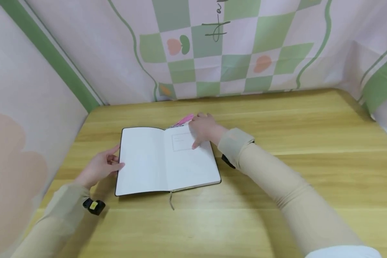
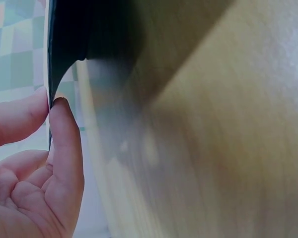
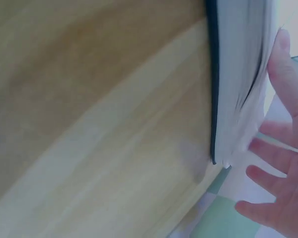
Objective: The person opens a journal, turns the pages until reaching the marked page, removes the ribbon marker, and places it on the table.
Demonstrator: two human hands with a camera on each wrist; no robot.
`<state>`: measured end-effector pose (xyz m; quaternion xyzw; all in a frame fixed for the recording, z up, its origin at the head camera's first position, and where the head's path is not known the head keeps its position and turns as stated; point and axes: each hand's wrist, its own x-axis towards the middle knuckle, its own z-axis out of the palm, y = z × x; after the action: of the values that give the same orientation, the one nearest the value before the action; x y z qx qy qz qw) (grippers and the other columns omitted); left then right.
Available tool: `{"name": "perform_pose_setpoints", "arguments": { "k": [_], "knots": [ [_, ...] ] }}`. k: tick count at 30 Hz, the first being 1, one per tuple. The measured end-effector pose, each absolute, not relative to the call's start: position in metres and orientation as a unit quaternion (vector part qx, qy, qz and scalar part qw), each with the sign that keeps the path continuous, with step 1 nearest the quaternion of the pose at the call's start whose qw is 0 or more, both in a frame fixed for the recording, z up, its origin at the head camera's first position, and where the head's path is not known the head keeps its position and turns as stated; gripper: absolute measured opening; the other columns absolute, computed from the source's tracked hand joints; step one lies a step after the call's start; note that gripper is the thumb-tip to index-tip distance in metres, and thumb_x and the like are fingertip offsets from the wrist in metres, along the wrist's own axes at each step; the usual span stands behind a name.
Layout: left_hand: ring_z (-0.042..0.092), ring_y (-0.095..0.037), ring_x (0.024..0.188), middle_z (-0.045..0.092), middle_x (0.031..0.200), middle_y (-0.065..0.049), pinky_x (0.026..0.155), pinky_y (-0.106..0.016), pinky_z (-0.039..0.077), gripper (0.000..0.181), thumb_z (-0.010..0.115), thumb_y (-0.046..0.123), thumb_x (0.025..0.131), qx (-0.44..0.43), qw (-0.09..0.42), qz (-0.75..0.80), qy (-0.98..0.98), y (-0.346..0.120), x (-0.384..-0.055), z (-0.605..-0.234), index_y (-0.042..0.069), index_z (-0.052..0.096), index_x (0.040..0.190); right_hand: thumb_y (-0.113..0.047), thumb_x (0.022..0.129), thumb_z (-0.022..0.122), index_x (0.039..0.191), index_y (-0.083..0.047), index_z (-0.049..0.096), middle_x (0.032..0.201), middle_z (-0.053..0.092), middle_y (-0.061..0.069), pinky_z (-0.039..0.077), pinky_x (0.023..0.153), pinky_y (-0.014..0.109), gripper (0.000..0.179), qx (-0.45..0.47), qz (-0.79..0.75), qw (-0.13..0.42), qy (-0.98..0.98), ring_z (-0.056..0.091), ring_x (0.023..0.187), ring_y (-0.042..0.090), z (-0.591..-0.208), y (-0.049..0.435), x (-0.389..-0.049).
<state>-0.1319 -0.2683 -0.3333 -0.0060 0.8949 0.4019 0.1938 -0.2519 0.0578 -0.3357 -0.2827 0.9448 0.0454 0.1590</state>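
An open notebook (image 1: 142, 161) with a dark cover lies on the wooden table, its left side raised a little. The left hand (image 1: 101, 165) pinches that left edge between thumb and fingers, and the left wrist view shows the dark cover (image 2: 64, 44) in the pinch. Over the upper right page, which bears a printed box, the right hand (image 1: 204, 129) spreads its fingers. In the right wrist view its thumb (image 3: 283, 64) lies against the page block (image 3: 236, 74). A pink tassel-like piece (image 1: 185, 119) sticks out past the notebook's top edge, partly hidden by the notebook and right hand.
A thin ribbon marker (image 1: 171, 201) hangs from the notebook's bottom onto the wooden table (image 1: 296, 143). Behind the table hangs a green-and-white checked cloth (image 1: 235, 61), and another cloth panel (image 1: 35, 107) stands at the left edge.
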Motion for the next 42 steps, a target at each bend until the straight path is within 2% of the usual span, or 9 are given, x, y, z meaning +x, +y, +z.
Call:
{"name": "perform_pose_setpoints", "arguments": {
  "k": [11,17,21,24,27,30,33,37,42],
  "knots": [
    [0.053,-0.013,0.081,0.051,0.101,-0.013,0.071,-0.025,0.054,0.076,0.061,0.011,0.092,-0.005,0.195,0.400,0.895,-0.271,-0.129,-0.329,0.003,0.013,0.151,-0.053,0.074,0.074,0.144,-0.004,0.037,0.149,0.035,0.014,0.023,0.114,0.050,0.094,-0.295,0.017,0.105,0.950,0.029,0.138,0.034,-0.338,0.060,-0.239],
    [0.053,-0.014,0.083,0.051,0.103,-0.012,0.072,-0.025,0.054,0.076,0.060,0.014,0.093,-0.004,0.193,0.399,0.896,-0.269,-0.131,-0.328,0.008,0.012,0.152,-0.012,0.083,0.073,0.138,-0.005,0.045,0.142,0.044,0.017,0.034,0.110,0.045,0.062,-0.253,-0.174,0.102,0.946,0.041,0.131,0.035,-0.341,0.069,-0.240],
    [0.053,-0.014,0.083,0.051,0.104,-0.013,0.071,-0.025,0.054,0.076,0.060,0.014,0.093,-0.001,0.191,0.398,0.897,-0.269,-0.132,-0.328,0.008,0.012,0.152,0.004,0.086,0.063,0.140,-0.007,0.043,0.140,0.047,0.017,0.038,0.107,0.045,0.058,-0.215,-0.279,0.091,0.931,0.045,0.128,0.033,-0.345,0.074,-0.239],
    [0.053,-0.014,0.083,0.052,0.104,-0.014,0.071,-0.024,0.054,0.076,0.061,0.014,0.093,-0.001,0.191,0.394,0.899,-0.269,-0.133,-0.328,0.008,0.012,0.152,0.002,0.086,0.063,0.140,-0.007,0.043,0.118,0.059,0.019,0.048,0.091,0.040,0.058,-0.191,-0.317,0.077,0.926,0.056,0.105,0.030,-0.348,0.076,-0.239],
    [0.053,-0.015,0.083,0.052,0.104,-0.014,0.072,-0.025,0.054,0.076,0.060,0.014,0.093,-0.001,0.190,0.393,0.900,-0.269,-0.133,-0.328,0.008,0.013,0.152,-0.001,0.085,0.065,0.139,-0.007,0.044,0.089,0.057,0.014,0.045,0.070,0.034,0.058,-0.170,-0.340,0.065,0.923,0.050,0.077,0.024,-0.349,0.078,-0.239],
    [0.053,-0.015,0.084,0.051,0.103,-0.014,0.072,-0.025,0.054,0.075,0.060,0.013,0.093,0.000,0.187,0.396,0.899,-0.269,-0.133,-0.326,0.007,0.014,0.151,-0.004,0.086,0.066,0.138,-0.003,0.044,0.085,0.055,0.013,0.042,0.066,0.030,0.057,-0.152,-0.359,0.061,0.919,0.048,0.073,0.022,-0.349,0.079,-0.240],
    [0.054,-0.014,0.083,0.052,0.105,-0.015,0.073,-0.026,0.054,0.075,0.061,0.013,0.093,0.002,0.186,0.402,0.897,-0.269,-0.134,-0.325,0.006,0.015,0.151,-0.004,0.087,0.064,0.139,0.000,0.042,0.096,0.058,0.017,0.045,0.067,0.028,0.057,-0.125,-0.405,0.085,0.902,0.052,0.080,0.023,-0.346,0.083,-0.240],
    [0.056,-0.008,0.081,0.052,0.107,-0.015,0.074,-0.025,0.055,0.075,0.060,0.013,0.093,-0.003,0.192,0.416,0.889,-0.272,-0.134,-0.324,0.007,0.015,0.151,0.000,0.087,0.060,0.144,-0.003,0.032,0.110,0.055,0.020,0.049,0.063,0.026,0.063,-0.096,-0.512,0.164,0.837,0.055,0.085,0.022,-0.340,0.087,-0.236],
    [0.056,-0.003,0.080,0.051,0.107,-0.012,0.074,-0.022,0.054,0.075,0.060,0.013,0.093,-0.011,0.200,0.446,0.873,-0.275,-0.135,-0.321,0.009,0.013,0.152,0.003,0.089,0.053,0.148,-0.008,0.025,0.115,0.051,0.015,0.051,0.067,0.026,0.066,-0.064,-0.644,0.243,0.722,0.057,0.085,0.016,-0.332,0.089,-0.228]
  ]
}}
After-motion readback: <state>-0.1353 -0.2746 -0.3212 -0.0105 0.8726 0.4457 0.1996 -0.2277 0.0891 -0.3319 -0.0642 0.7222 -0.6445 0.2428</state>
